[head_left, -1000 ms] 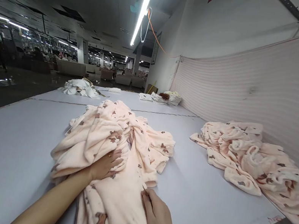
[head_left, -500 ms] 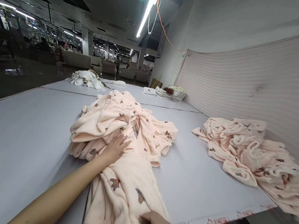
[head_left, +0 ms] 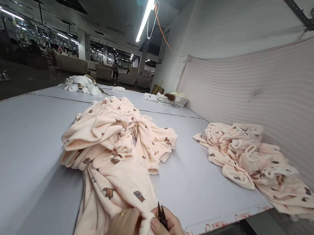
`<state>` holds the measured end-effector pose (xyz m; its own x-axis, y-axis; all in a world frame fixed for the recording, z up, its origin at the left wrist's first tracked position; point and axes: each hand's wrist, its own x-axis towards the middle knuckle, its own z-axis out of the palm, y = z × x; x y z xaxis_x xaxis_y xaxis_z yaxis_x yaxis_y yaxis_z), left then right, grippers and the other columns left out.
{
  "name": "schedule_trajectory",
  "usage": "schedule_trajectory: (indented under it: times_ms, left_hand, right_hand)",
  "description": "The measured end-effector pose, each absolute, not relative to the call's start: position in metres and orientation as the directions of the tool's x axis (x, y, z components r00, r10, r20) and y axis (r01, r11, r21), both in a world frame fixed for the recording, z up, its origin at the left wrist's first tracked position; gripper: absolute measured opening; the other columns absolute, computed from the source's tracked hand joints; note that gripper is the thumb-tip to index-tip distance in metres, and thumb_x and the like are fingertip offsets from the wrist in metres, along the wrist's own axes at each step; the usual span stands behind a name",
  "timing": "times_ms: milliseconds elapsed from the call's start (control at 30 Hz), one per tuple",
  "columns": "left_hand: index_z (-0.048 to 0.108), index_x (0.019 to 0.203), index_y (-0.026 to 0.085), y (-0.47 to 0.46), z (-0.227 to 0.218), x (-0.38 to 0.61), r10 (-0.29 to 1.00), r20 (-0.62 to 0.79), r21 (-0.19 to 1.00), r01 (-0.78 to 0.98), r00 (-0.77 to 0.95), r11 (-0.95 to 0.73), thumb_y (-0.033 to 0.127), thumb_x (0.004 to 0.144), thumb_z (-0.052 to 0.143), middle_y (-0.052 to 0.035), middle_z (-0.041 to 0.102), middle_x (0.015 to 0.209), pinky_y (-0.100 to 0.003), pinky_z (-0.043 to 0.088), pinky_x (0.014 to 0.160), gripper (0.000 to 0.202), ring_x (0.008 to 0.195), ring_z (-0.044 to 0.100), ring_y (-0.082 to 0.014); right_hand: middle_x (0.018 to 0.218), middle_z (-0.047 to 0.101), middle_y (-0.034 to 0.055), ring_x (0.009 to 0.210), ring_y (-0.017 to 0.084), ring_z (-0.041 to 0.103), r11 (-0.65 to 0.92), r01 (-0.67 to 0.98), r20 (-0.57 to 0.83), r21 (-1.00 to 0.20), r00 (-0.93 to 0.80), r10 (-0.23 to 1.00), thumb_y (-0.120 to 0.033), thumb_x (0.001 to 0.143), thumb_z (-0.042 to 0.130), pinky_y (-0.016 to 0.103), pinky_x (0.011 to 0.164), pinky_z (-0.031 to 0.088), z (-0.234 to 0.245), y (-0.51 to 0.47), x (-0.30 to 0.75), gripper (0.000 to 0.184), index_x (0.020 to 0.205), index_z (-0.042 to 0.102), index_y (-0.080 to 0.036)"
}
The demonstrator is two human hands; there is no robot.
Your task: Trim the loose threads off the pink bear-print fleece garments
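Note:
A pale pink fleece garment [head_left: 122,176] printed with small brown bears lies heaped on the table, its near end hanging toward me. At that near end my left hand [head_left: 124,233], with a ring on one finger, grips the cloth; its fingertips are partly blurred. Close beside it on the right, my right hand [head_left: 174,234] pinches a fold of the same cloth between thumb and finger. Tucked in that right hand is a pair of black thread snips [head_left: 162,216], blades pointing up and away from me.
A second heap of the same fleece [head_left: 247,157] lies on the right, drooping over the table edge [head_left: 220,225]. White cloth [head_left: 82,84] is piled at the far left, and stacked white pieces [head_left: 178,99] stand at the back. Striped cloth [head_left: 236,79] covers the right wall.
My left hand has left the middle of the heap and come back to the near end of the garment. My right hand now pinches the cloth there, and the snips show clearly. The view has shifted slightly right.

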<state>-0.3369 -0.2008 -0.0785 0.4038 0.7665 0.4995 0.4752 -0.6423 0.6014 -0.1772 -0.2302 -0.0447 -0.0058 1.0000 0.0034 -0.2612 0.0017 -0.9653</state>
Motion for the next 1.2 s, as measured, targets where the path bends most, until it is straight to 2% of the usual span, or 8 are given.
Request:
schedule_trajectory:
  times_ms: [167, 333, 533, 667, 767, 867, 1000, 1200]
  left_hand:
    - [0.042, 0.078, 0.025, -0.187, -0.067, -0.320, 0.820, 0.448, 0.792, 0.267, 0.358, -0.549, 0.010, 0.076, 0.043, 0.0034, 0.044, 0.066, -0.026, 0.036, 0.055, 0.015, 0.057, 0.043, -0.0155]
    - [0.038, 0.078, 0.026, -0.187, -0.065, -0.314, 0.736, 0.628, 0.725, 0.155, 0.254, -0.672, 0.001, 0.070, 0.041, 0.0024, 0.041, 0.072, -0.026, 0.038, 0.057, 0.026, 0.063, 0.044, -0.0155]
    - [0.044, 0.081, 0.027, -0.190, -0.063, -0.311, 0.772, 0.602, 0.760, 0.150, 0.204, -0.632, 0.002, 0.066, 0.045, 0.0007, 0.051, 0.076, -0.027, 0.046, 0.062, 0.028, 0.069, 0.053, -0.0173]
    - [0.055, 0.100, 0.028, -0.190, -0.056, -0.313, 0.866, 0.458, 0.858, 0.156, 0.198, -0.489, 0.012, 0.072, 0.052, -0.0013, 0.063, 0.088, -0.028, 0.050, 0.071, 0.033, 0.079, 0.060, -0.0196]
    - [0.065, 0.085, 0.023, -0.184, -0.040, -0.315, 0.908, 0.214, 0.962, 0.086, 0.361, -0.261, 0.028, 0.075, 0.058, -0.0030, 0.066, 0.080, -0.029, 0.050, 0.071, 0.013, 0.078, 0.061, -0.0212]
    - [0.065, 0.065, 0.019, -0.175, -0.024, -0.316, 0.860, -0.094, 0.991, -0.039, 0.502, 0.131, 0.045, 0.077, 0.058, -0.0023, 0.064, 0.063, -0.031, 0.050, 0.066, 0.030, 0.069, 0.060, -0.0209]
    - [0.070, 0.070, 0.017, -0.170, -0.014, -0.314, 0.824, -0.172, 0.912, -0.229, 0.540, 0.341, 0.046, 0.078, 0.056, -0.0060, 0.069, 0.068, -0.038, 0.051, 0.070, 0.033, 0.074, 0.064, -0.0257]
    - [0.074, 0.081, 0.020, -0.160, -0.015, -0.316, 0.784, -0.187, 0.890, -0.236, 0.592, 0.390, 0.053, 0.073, 0.062, -0.0102, 0.073, 0.076, -0.046, 0.052, 0.076, 0.036, 0.085, 0.067, -0.0326]
  right_hand:
    - [0.070, 0.053, -0.0018, 0.068, 0.015, 0.047, 0.093, 0.158, 0.119, -0.983, 0.160, 0.980, -0.042, 0.085, 0.058, 0.024, 0.062, 0.039, -0.027, -0.228, -0.157, 0.024, 0.080, 0.060, -0.019]
    - [0.079, 0.064, 0.0000, 0.072, 0.018, 0.058, 0.063, 0.607, 0.250, -0.792, 0.227, 0.941, -0.031, 0.085, 0.056, 0.026, 0.065, 0.043, -0.013, -0.235, -0.143, 0.012, 0.093, 0.062, -0.024]
    - [0.087, 0.067, 0.0017, 0.076, 0.019, 0.065, 0.185, 0.690, 0.288, -0.700, 0.036, 0.957, -0.033, 0.083, 0.060, 0.024, 0.066, 0.049, -0.014, -0.254, -0.144, 0.027, 0.111, 0.064, -0.034]
    - [0.088, 0.066, 0.0009, 0.075, 0.022, 0.065, 0.102, 0.767, 0.352, -0.633, 0.168, 0.921, -0.028, 0.074, 0.066, 0.027, 0.064, 0.050, -0.039, -0.249, -0.149, 0.039, 0.112, 0.061, -0.033]
    - [0.083, 0.065, 0.0009, 0.071, 0.020, 0.064, 0.116, 0.759, 0.425, -0.641, 0.225, 0.877, -0.017, 0.077, 0.053, 0.027, 0.063, 0.047, -0.050, -0.236, -0.149, 0.027, 0.100, 0.061, -0.029]
    - [0.071, 0.061, -0.0014, 0.063, 0.018, 0.058, 0.084, 0.679, 0.406, -0.729, 0.331, 0.852, -0.020, 0.082, 0.050, 0.025, 0.059, 0.042, -0.047, -0.220, -0.145, 0.011, 0.090, 0.056, -0.026]
    - [0.066, 0.058, -0.0027, 0.060, 0.016, 0.055, 0.019, 0.669, 0.289, -0.743, 0.294, 0.911, -0.020, 0.081, 0.055, 0.024, 0.055, 0.039, -0.030, -0.211, -0.140, 0.009, 0.073, 0.052, -0.025]
    - [0.099, 0.069, 0.0030, 0.083, 0.020, 0.067, 0.260, 0.727, 0.377, -0.635, -0.001, 0.926, -0.035, 0.086, 0.059, 0.025, 0.072, 0.050, -0.015, -0.224, -0.143, 0.030, 0.115, 0.061, -0.032]
